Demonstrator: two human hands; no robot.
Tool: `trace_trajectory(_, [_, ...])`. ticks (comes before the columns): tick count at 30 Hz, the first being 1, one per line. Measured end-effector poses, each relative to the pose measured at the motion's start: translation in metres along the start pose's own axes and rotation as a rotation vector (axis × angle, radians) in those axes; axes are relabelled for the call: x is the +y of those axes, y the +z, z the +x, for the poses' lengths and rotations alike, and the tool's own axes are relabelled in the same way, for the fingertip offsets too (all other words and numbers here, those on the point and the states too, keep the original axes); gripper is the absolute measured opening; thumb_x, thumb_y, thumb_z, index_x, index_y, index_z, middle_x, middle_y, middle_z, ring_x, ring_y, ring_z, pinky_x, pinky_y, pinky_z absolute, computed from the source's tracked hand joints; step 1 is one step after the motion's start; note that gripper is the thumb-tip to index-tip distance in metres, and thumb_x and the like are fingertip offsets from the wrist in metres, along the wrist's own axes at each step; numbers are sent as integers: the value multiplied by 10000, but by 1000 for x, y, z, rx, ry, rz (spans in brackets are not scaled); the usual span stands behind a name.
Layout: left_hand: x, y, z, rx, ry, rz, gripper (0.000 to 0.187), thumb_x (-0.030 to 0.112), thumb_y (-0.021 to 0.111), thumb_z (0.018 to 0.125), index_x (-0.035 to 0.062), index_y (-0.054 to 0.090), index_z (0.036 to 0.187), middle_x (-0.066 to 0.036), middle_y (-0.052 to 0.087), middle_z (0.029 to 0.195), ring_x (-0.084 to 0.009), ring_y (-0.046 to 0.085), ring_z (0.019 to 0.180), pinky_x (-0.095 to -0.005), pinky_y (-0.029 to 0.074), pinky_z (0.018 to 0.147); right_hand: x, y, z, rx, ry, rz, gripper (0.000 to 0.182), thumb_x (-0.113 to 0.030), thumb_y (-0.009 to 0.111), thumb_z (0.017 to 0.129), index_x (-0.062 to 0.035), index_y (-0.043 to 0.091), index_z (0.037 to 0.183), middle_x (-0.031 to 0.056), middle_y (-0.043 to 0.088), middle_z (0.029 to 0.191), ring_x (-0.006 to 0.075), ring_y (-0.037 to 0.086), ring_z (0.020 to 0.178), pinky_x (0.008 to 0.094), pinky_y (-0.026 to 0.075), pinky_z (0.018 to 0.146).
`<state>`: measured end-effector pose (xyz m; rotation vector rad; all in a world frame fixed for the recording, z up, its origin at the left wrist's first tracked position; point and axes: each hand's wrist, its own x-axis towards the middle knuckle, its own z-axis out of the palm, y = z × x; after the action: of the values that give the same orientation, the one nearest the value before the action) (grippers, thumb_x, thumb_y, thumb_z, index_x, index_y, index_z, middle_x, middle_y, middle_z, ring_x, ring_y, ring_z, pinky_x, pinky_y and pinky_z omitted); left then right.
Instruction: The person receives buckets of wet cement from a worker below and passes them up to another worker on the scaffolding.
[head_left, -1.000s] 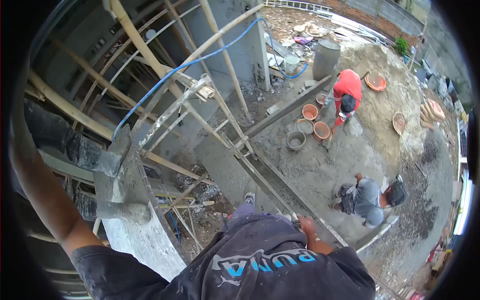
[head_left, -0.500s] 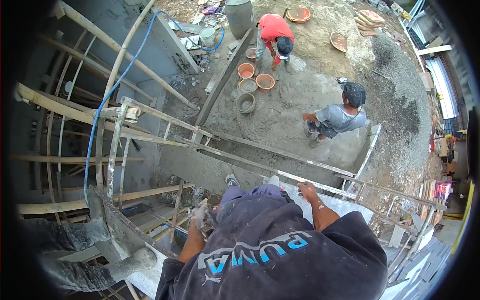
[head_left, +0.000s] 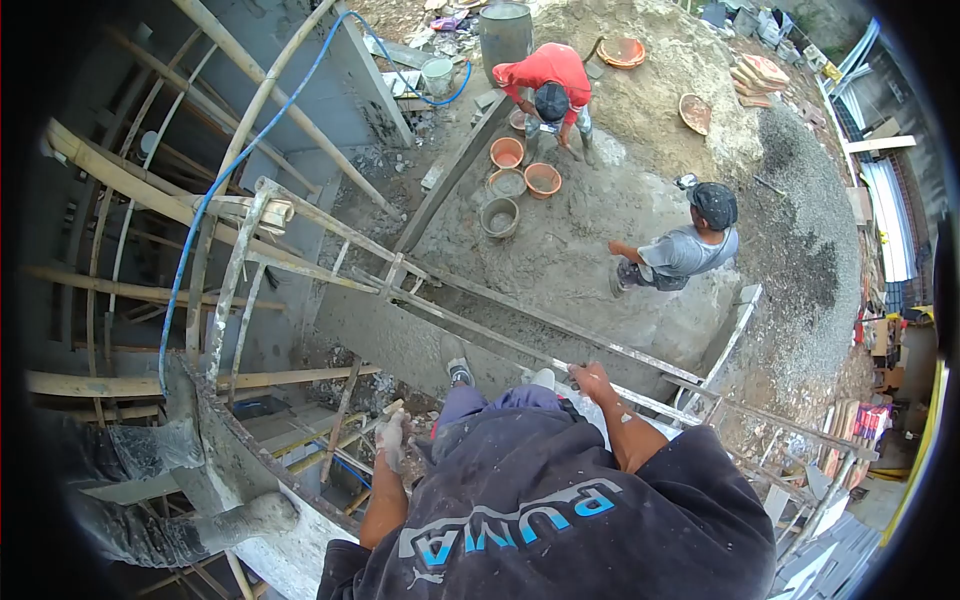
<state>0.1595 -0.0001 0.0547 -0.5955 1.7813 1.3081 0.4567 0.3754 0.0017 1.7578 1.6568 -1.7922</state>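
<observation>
My left hand (head_left: 392,440), smeared grey, is closed around a pale wooden handle (head_left: 393,407) beside my dark shirt. Its other end is hard to make out. My right hand (head_left: 590,383) has its fingers closed on the long scaffold rail (head_left: 520,346) in front of my body. Below the rail, my shoe (head_left: 459,372) stands on a narrow grey ledge (head_left: 400,340).
Bamboo poles (head_left: 110,384) and a blue hose (head_left: 200,215) fill the left. Below are a worker in red (head_left: 550,68), a worker in grey (head_left: 685,250), several buckets (head_left: 499,217) and wet cement (head_left: 560,270). A gravel pile (head_left: 810,220) lies right.
My right hand has moved left and up onto the rail. The worker in red has shifted stance, arms apart. The worker in grey is turned slightly differently. The whole view has shifted a little.
</observation>
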Motion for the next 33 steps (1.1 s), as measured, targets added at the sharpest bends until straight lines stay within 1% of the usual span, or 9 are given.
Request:
trace_trajectory(4, [37,27,-3,-17,44,15,259,279,642,883,147,578,1097,-25,649,898,-129,630,703,-282,478,501,-47,1,-12,38,-154,-86,418,-347,631,829,67,684,846,172,673,744,242,629,663,370,483,598])
trace_trajectory(6, [39,27,-5,-14,42,33,246,274,638,885,140,582,1083,-19,648,885,-130,622,698,-287,478,506,-51,2,-14,69,-213,-110,422,-352,634,827,66,686,831,176,669,724,246,627,660,377,479,634])
trace_trajectory(9, [26,18,3,-20,27,55,220,281,633,883,130,598,1039,-14,642,876,-131,599,667,-302,468,501,-45,-2,-25,71,-51,-94,380,-336,630,833,36,696,879,167,676,763,238,624,643,365,480,576])
trace_trajectory(14, [-14,-14,7,56,-129,177,207,309,619,876,103,609,862,-7,599,735,-137,556,615,-326,431,482,38,-7,-23,28,132,57,327,-300,619,852,3,656,968,119,646,764,194,592,580,321,446,456])
trace_trajectory(17, [-13,-9,-16,134,-173,343,229,312,625,875,91,589,833,-16,570,678,-151,555,606,-336,440,478,67,-13,-27,9,213,75,315,-288,611,862,-1,626,991,105,626,752,179,575,556,303,429,430])
trace_trajectory(22, [-30,-9,-12,11,-119,44,229,297,642,876,78,590,833,-40,596,722,-166,563,603,-322,445,484,89,-19,-28,-5,160,82,319,-291,607,861,-7,618,1005,106,626,768,179,573,552,302,427,437])
trace_trajectory(26, [-24,-8,10,12,-100,79,279,299,572,915,26,619,886,-88,620,738,-182,588,613,-318,497,553,44,-16,-29,6,158,70,359,-312,604,859,5,629,1026,124,666,844,205,618,639,342,480,515])
trace_trajectory(30, [-8,4,14,1,-43,69,260,293,576,912,38,603,866,-50,583,690,-146,543,549,-279,468,480,18,-9,-13,7,100,1,423,-335,606,853,38,644,1049,146,683,904,219,652,702,346,498,534])
trace_trajectory(33, [9,19,-2,17,-9,68,262,291,573,916,36,602,866,-36,564,675,-128,524,533,-256,447,461,1,-5,-14,69,1,22,390,-315,615,852,74,652,864,151,661,723,225,652,591,342,484,496])
